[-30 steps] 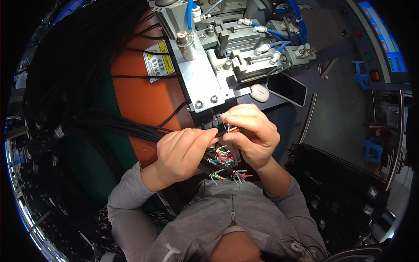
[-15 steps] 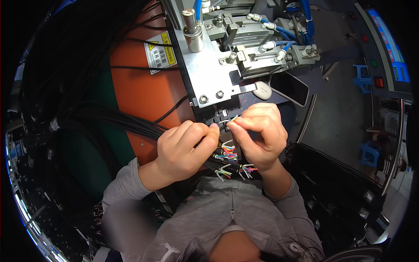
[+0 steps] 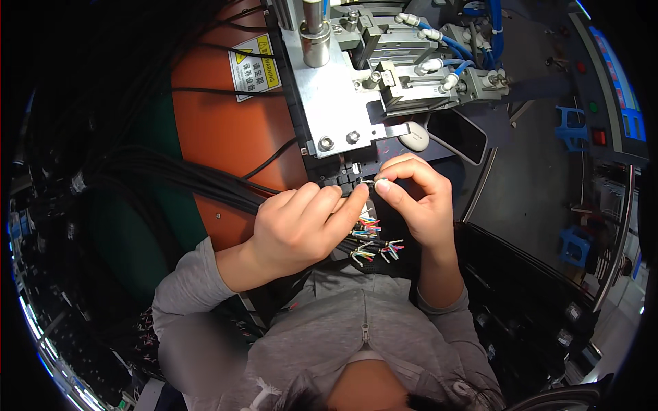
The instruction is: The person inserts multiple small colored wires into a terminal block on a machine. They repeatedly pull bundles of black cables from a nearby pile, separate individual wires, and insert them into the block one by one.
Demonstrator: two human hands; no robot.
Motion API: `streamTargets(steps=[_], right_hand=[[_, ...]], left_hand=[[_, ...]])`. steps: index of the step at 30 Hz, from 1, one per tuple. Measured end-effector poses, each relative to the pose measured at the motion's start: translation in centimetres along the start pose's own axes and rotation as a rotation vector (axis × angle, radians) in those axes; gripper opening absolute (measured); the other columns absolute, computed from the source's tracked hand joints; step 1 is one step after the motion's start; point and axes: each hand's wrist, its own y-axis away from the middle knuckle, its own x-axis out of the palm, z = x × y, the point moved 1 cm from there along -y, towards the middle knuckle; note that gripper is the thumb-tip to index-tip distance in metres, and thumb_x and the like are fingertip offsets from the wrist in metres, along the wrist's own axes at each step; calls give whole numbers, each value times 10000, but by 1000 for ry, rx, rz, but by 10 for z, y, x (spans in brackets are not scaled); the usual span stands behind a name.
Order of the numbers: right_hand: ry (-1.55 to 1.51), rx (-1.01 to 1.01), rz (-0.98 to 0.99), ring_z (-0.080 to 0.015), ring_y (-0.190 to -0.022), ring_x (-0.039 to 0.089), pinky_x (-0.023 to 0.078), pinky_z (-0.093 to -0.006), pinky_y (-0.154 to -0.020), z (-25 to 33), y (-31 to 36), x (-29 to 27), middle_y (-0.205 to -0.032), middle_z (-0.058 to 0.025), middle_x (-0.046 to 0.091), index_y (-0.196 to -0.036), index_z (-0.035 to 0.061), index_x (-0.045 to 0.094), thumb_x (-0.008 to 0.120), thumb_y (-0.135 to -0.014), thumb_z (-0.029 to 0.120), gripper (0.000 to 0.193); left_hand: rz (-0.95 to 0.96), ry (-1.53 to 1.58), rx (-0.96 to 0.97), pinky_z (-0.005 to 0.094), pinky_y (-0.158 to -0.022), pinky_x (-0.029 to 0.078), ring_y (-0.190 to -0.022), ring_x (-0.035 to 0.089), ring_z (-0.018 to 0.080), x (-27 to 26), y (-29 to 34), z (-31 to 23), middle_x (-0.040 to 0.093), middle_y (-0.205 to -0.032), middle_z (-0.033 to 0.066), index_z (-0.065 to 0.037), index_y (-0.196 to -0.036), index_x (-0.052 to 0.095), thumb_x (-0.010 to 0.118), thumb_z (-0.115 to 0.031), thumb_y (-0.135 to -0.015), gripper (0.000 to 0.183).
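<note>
Pressing its thumb and forefinger nearly together, the person's left hand is gripping a slim black-sheathed cable close to its end, the other fingers curling in toward the palm. Facing it, the right hand is pinching the thin pale wires at that same end between thumb and forefinger, leaving hardly any gap at the tips, while its remaining fingers are bending loosely above. From where I am standing, the exact contact is partly hiding behind the fingertips. The cable end is sitting between the two hands, just beside a black blocky fixture that is showing below a shiny silver metal plate. Under the left hand, several multicoloured stripped wire ends are fanning out from other black cables, pointing to the person's right. A thick bundle of long black cables is running in from the left across an orange-brown board, where a white-and-yellow warning label is lying near the plate. Beyond the right hand, a small rounded white case is resting beside a dark-screened phone with a pale edge, and bright blue air tubes are curving over the grey metal machinery.
</note>
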Motion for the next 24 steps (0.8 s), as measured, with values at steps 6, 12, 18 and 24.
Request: streamTargets(steps=[6, 12, 18, 24], right_hand=[[387, -175, -140, -218, -680, 601, 477, -312, -642, -3, -7, 11, -727, -98, 630, -773, -10, 643, 715, -748, 22, 82], [495, -274, -206, -243, -652, 578, 460, -333, -615, 5, -9, 17, -696, -93, 603, -733, 2, 622, 722, -729, 13, 100], [48, 110, 9, -94, -686, 552, 432, -240, -629, 9, -9, 0, -731, -29, 602, -768, -8, 619, 704, -786, 25, 92], [-275, 308, 164, -85, -732, 551, 436, -221, -674, 5, -12, -11, -772, -17, 608, -823, -23, 642, 684, -819, 42, 77]], left_hand=[[103, -67, -62, 241, -426, 326, -545, 413, 99, 4, -3, -3, 376, -659, -9, -81, -1067, 691, 649, -52, -698, 373], [73, -58, -63, 235, -429, 333, -549, 443, 100, 3, -4, -3, 423, -675, -6, -72, -1060, 693, 662, -48, -689, 373], [-44, -8, 41, 225, -435, 359, -543, 476, 95, 2, 2, 3, 530, -731, 6, -78, -1062, 696, 681, -28, -688, 378], [-77, 10, 37, 219, -440, 366, -541, 472, 92, 2, 1, 3, 562, -761, 10, -78, -1064, 696, 673, -9, -711, 360]])
